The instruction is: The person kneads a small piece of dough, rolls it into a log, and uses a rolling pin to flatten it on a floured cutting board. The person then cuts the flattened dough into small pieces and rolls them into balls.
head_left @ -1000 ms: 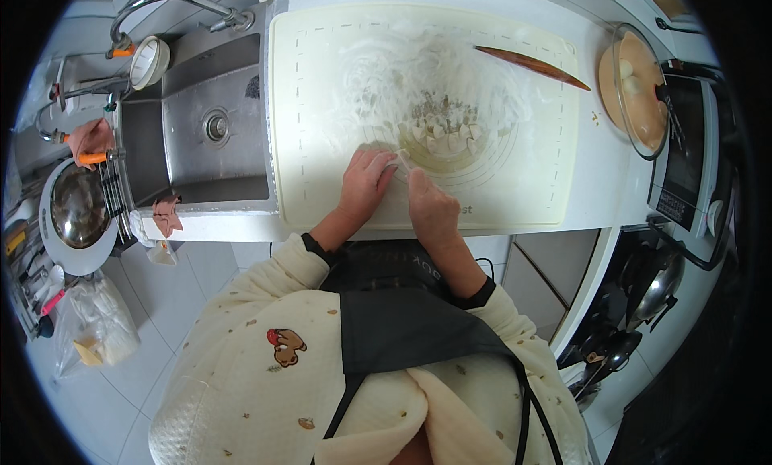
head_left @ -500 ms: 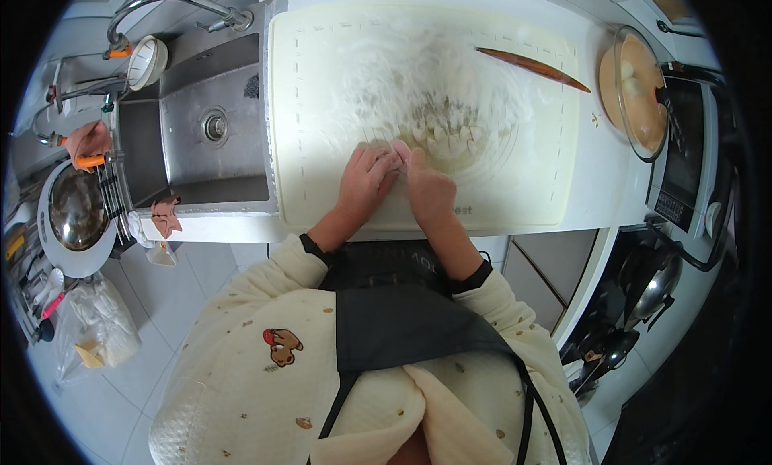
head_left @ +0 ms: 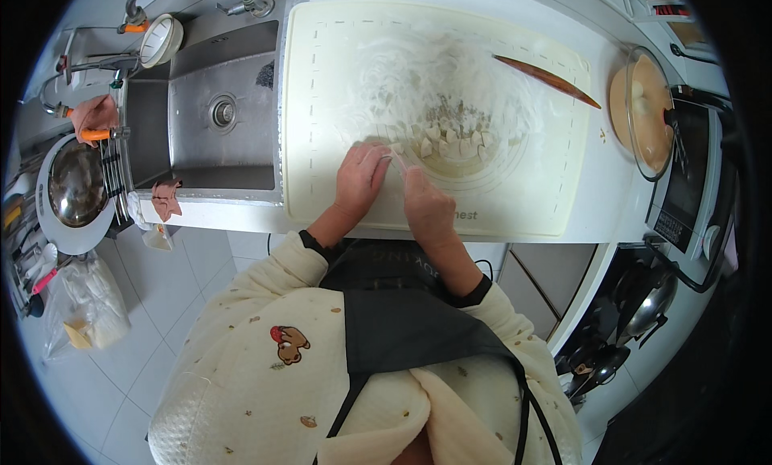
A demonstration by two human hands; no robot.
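Several small pale dough pieces (head_left: 454, 146) lie grouped on a floury cream mat (head_left: 515, 195), right of my hands. My left hand (head_left: 362, 175) rests on the mat with its fingers curled together. A small pale bit of dough (head_left: 394, 149) shows at its fingertips; the rest is hidden. My right hand (head_left: 429, 205) is closed round a thin, pale pinkish flat tool (head_left: 400, 162). The tool stands on edge close beside the left fingertips, and I cannot make out its exact kind. A brown wooden rolling pin with tapered ends (head_left: 547, 80) lies across the mat's far right.
Left of the mat is a steel sink (head_left: 193, 135) with a tap (head_left: 249, 2) behind it. A glass-lidded bowl (head_left: 643, 115) stands at the right, next to a microwave (head_left: 687, 175). A pink cloth (head_left: 166, 199) hangs on the sink's front edge.
The flat tool has turned from a rounded pink face to a thin edge between my hands. Both hands stay nearly in place. The whole view has shifted slightly.
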